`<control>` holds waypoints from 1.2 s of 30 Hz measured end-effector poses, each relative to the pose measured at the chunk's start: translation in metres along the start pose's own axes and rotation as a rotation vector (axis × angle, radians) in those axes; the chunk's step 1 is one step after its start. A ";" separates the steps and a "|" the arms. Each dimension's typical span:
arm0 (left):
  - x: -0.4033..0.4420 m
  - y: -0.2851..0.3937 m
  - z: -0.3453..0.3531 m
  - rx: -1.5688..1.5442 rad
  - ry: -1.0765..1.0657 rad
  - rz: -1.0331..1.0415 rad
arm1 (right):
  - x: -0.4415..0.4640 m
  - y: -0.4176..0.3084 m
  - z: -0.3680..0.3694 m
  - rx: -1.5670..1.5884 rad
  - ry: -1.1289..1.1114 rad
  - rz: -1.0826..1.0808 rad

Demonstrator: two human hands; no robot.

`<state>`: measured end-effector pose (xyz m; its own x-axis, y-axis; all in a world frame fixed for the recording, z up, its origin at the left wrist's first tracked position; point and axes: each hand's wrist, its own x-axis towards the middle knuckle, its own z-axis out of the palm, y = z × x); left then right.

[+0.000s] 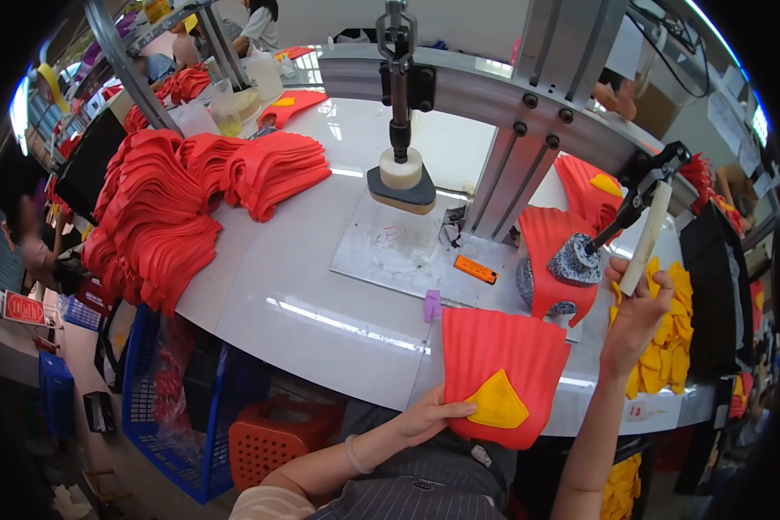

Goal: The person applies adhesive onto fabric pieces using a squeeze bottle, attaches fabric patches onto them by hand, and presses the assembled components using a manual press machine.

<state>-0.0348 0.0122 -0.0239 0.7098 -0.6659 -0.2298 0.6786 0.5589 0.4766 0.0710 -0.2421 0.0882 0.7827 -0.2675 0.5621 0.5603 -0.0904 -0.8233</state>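
Observation:
My left hand (438,414) grips the lower left edge of a red ribbed piece (504,347), its thumb on a yellow patch (497,401). My right hand (640,305) is raised at the right, its fingers wrapped round the pale handle (648,238) of a toggle clamp. The clamp's speckled block (575,260) rests on another red piece (543,227), which lies over a speckled rounded form (525,282). A second clamp with a dark pad (401,188) hangs over a metal plate (381,251).
Stacked red pieces (152,217) lie at the left of the white table (295,286). An orange tool (476,269) and a purple scrap (432,305) are near the plate. Yellow pieces (667,338) are heaped at right. Below stand a blue basket (182,416) and red stool (273,442).

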 end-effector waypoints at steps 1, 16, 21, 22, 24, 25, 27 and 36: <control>-0.004 -0.001 0.000 -0.003 0.005 0.001 | -0.003 -0.002 0.006 0.020 0.028 -0.008; -0.001 0.003 0.006 0.035 0.067 0.029 | 0.206 -0.100 0.043 -0.659 -0.023 -0.732; -0.002 0.007 0.006 -0.008 0.104 0.120 | 0.109 -0.012 -0.019 -0.423 0.390 -0.532; -0.003 0.009 0.004 -0.009 0.101 0.116 | 0.080 0.030 -0.047 -0.682 0.432 -0.432; -0.004 0.015 -0.001 -0.002 0.107 0.095 | 0.022 0.077 -0.055 -0.649 0.430 0.033; -0.004 0.017 -0.005 0.002 0.113 0.081 | 0.006 0.092 -0.059 -0.654 0.300 0.222; -0.005 0.019 -0.005 0.028 0.140 0.052 | -0.008 0.099 -0.059 -0.581 0.075 0.565; 0.009 0.012 0.000 0.088 0.164 0.093 | -0.015 0.071 -0.020 -0.109 0.277 0.355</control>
<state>-0.0199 0.0129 -0.0206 0.7945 -0.5203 -0.3132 0.5950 0.5638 0.5728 0.0938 -0.2637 0.0200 0.8106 -0.5451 0.2142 0.2278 -0.0434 -0.9727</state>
